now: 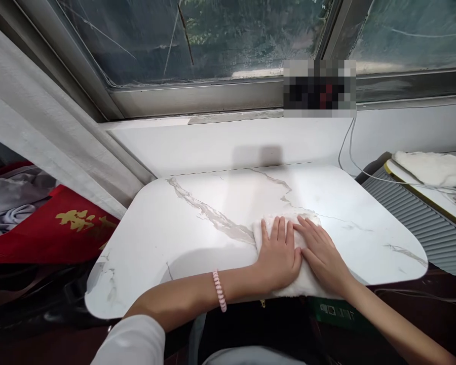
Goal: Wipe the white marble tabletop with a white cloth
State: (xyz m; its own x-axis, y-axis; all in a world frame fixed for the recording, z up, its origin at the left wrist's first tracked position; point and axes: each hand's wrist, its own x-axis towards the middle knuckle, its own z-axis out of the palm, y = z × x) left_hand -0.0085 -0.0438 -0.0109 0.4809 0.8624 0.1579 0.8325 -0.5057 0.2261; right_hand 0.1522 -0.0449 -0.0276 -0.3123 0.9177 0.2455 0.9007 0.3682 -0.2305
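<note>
A folded white cloth (307, 281) lies at the front edge of the white marbled table (209, 187), right of its middle. My left hand (279, 256) rests flat on the cloth with its fingers stretched forward. Just beside it, my right hand (321, 253) lies on the cloth too, its fingers extended and pointing up and to the left. The two thumbs are close together over the cloth. A pink coiled band (219, 290) circles my left forearm. The palms hide much of the cloth.
Behind the table stand a white wall panel and a window (213, 40). A pale curtain (53, 101) and a red cloth (61, 228) are on the left. Grey cables (351, 147) hang at the right, near a ribbed grey panel (418, 223) and another white cloth (437, 169).
</note>
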